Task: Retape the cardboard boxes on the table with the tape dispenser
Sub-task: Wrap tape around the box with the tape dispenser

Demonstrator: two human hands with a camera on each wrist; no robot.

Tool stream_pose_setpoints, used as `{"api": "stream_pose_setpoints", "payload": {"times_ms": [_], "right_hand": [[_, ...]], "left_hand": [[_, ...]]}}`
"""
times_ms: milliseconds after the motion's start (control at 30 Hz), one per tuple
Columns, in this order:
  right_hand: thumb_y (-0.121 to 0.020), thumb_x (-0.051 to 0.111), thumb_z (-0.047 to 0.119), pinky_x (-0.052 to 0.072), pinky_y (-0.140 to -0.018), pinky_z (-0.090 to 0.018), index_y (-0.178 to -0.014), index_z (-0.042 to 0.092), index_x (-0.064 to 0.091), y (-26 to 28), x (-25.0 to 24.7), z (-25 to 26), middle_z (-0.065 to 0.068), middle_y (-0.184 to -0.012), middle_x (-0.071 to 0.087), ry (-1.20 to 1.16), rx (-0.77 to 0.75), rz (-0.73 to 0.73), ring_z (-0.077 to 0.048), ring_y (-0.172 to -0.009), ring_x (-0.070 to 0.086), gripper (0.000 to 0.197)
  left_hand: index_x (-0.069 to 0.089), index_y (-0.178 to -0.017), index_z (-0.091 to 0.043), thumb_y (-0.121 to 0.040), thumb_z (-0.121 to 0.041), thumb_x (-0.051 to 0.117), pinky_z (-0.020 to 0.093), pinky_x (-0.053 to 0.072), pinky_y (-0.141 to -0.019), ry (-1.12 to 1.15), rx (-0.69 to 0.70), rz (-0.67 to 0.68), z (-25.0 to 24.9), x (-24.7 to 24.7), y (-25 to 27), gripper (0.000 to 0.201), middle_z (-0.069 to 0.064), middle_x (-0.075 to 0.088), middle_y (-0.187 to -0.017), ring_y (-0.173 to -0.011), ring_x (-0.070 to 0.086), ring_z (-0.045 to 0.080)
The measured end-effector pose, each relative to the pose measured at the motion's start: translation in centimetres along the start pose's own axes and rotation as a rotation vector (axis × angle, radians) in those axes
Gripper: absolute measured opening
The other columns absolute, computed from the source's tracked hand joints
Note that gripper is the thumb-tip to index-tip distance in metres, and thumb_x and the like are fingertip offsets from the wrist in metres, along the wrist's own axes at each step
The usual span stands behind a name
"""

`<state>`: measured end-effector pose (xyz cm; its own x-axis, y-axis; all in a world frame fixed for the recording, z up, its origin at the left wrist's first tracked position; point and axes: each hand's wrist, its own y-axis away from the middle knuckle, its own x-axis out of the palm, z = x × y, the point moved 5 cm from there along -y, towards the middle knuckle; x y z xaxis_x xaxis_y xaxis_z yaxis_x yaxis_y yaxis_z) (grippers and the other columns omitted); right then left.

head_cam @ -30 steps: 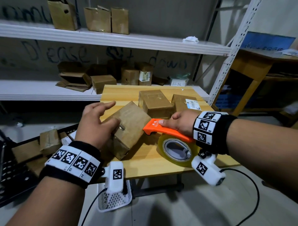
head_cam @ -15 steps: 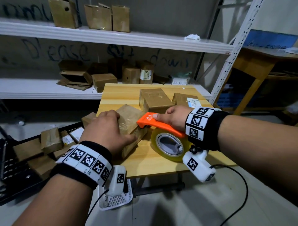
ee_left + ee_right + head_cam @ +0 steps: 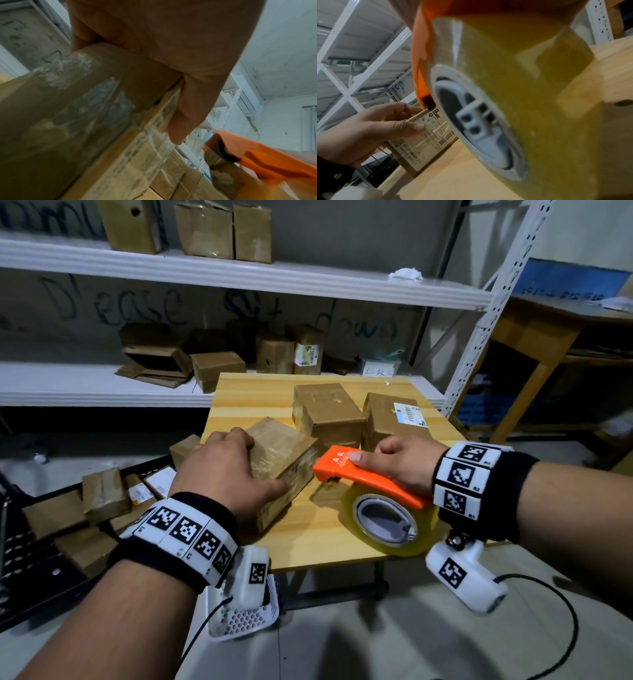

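A taped cardboard box [image 3: 284,450] lies at the near left of the wooden table [image 3: 318,539]. My left hand [image 3: 229,470] grips it from above, fingers curled over its far edge and thumb [image 3: 178,129] pressed on its labelled side [image 3: 428,136]. My right hand [image 3: 400,463] holds the orange tape dispenser [image 3: 363,474] by its handle, with the yellowish tape roll [image 3: 387,518] hanging below. The dispenser's front end sits just right of the box's near corner. Two more cardboard boxes [image 3: 329,412] [image 3: 394,419] stand behind on the table.
White metal shelves [image 3: 102,381] behind the table carry several more boxes. A black crate [image 3: 41,542] with boxes sits on the floor at the left. A white perforated basket [image 3: 246,618] stands under the table's front edge. A wooden bench [image 3: 548,337] is at the right.
The box was tilted up on an edge a second ago; now it lies lower on the table under my left hand. The dispenser has moved closer to the box.
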<state>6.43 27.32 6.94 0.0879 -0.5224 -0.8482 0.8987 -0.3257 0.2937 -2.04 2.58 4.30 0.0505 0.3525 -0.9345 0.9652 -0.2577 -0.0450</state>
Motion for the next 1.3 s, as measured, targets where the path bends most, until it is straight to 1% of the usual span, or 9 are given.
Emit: {"api": "stream_pose_setpoints", "payload": {"times_ms": [233, 500, 633, 767, 833, 900, 1033, 1167, 1300], "right_hand": [[-0.084, 0.061, 0.075, 0.058, -0.081, -0.035, -0.093, 0.024, 0.070, 1.1, -0.7, -2.7, 0.000, -0.086, 0.078, -0.045, 0.039, 0.021, -0.020, -0.081, 0.074, 0.053], [-0.085, 0.061, 0.074, 0.059, -0.084, -0.037, -0.096, 0.023, 0.071, 1.7, -0.8, -3.8, 0.000, -0.088, 0.078, -0.032, 0.055, 0.019, -0.020, -0.082, 0.074, 0.053], [-0.083, 0.062, 0.077, 0.058, -0.083, -0.036, -0.094, 0.025, 0.070, 1.5, -1.1, -3.3, 0.002, -0.086, 0.078, -0.018, 0.053, 0.009, -0.019, -0.083, 0.074, 0.054], [-0.082, 0.062, 0.078, 0.059, -0.078, -0.034, -0.092, 0.025, 0.073, 1.8, -1.8, -2.6, 0.002, -0.082, 0.079, -0.079, 0.017, -0.038, -0.018, -0.078, 0.076, 0.055], [-0.081, 0.061, 0.079, 0.060, -0.080, -0.036, -0.091, 0.024, 0.073, 1.7, -2.0, -2.3, 0.002, -0.080, 0.079, -0.083, 0.005, -0.040, -0.019, -0.079, 0.076, 0.057], [-0.081, 0.061, 0.080, 0.061, -0.082, -0.038, -0.091, 0.024, 0.073, 1.8, -2.1, -2.0, 0.001, -0.080, 0.079, -0.086, 0.006, -0.037, -0.020, -0.079, 0.076, 0.058], [-0.081, 0.060, 0.080, 0.062, -0.086, -0.040, -0.097, 0.022, 0.074, 1.6, -2.2, -1.3, -0.001, -0.085, 0.080, -0.080, 0.005, -0.043, -0.021, -0.081, 0.076, 0.062], [-0.082, 0.058, 0.082, 0.059, -0.082, -0.037, -0.099, 0.025, 0.072, 1.2, -1.5, -0.5, -0.001, -0.092, 0.078, -0.048, 0.007, -0.045, -0.021, -0.088, 0.075, 0.061], [-0.086, 0.056, 0.078, 0.050, -0.069, -0.030, -0.095, 0.025, 0.068, 1.2, -1.1, 0.4, -0.001, -0.092, 0.075, -0.011, -0.011, -0.076, -0.019, -0.084, 0.071, 0.055]], "left_hand": [[0.048, -0.141, -0.027, -0.065, -0.074, 0.079, 0.046, 0.056, -0.096, 0.001, 0.000, -0.002, 0.0, 0.3, -0.3, 0.095, 0.002, 0.057, -0.130, -0.115, 0.059, 0.025], [0.048, -0.140, -0.027, -0.062, -0.075, 0.081, 0.046, 0.056, -0.095, 0.021, 0.002, -0.006, 0.0, 0.4, -0.4, 0.097, 0.001, 0.058, -0.128, -0.112, 0.060, 0.024], [0.053, -0.137, -0.027, -0.057, -0.070, 0.086, 0.045, 0.058, -0.091, 0.190, -0.034, 0.026, 0.2, -0.1, -0.5, 0.096, -0.001, 0.063, -0.122, -0.105, 0.064, 0.022], [0.057, -0.131, -0.024, -0.063, -0.055, 0.092, 0.039, 0.062, -0.075, 0.480, -0.128, 0.086, 0.8, -0.5, -0.4, 0.083, -0.003, 0.067, -0.105, -0.090, 0.070, 0.018], [0.060, -0.125, -0.021, -0.066, -0.048, 0.092, 0.030, 0.056, -0.061, 0.606, -0.156, 0.102, 1.1, -0.3, -0.5, 0.073, -0.002, 0.071, -0.101, -0.083, 0.071, 0.015], [0.063, -0.117, -0.018, -0.066, -0.045, 0.093, 0.028, 0.052, -0.057, 0.713, -0.178, 0.094, 1.2, 0.0, -0.6, 0.065, 0.000, 0.075, -0.097, -0.077, 0.073, 0.015], [0.069, -0.111, -0.012, -0.065, -0.044, 0.092, 0.032, 0.056, -0.063, 0.893, -0.238, 0.148, 1.6, 0.5, -0.7, 0.060, 0.003, 0.081, -0.084, -0.071, 0.078, 0.018], [0.071, -0.116, -0.009, -0.041, -0.053, 0.096, 0.048, 0.062, -0.083, 1.010, -0.276, 0.211, 1.9, 1.2, -0.9, 0.091, 0.009, 0.081, -0.094, -0.084, 0.079, 0.031], [0.069, -0.119, -0.007, -0.053, -0.045, 0.091, 0.042, 0.060, -0.076, 1.097, -0.297, 0.206, 2.0, 1.4, -1.0, 0.079, 0.011, 0.081, -0.096, -0.084, 0.080, 0.031]]}}
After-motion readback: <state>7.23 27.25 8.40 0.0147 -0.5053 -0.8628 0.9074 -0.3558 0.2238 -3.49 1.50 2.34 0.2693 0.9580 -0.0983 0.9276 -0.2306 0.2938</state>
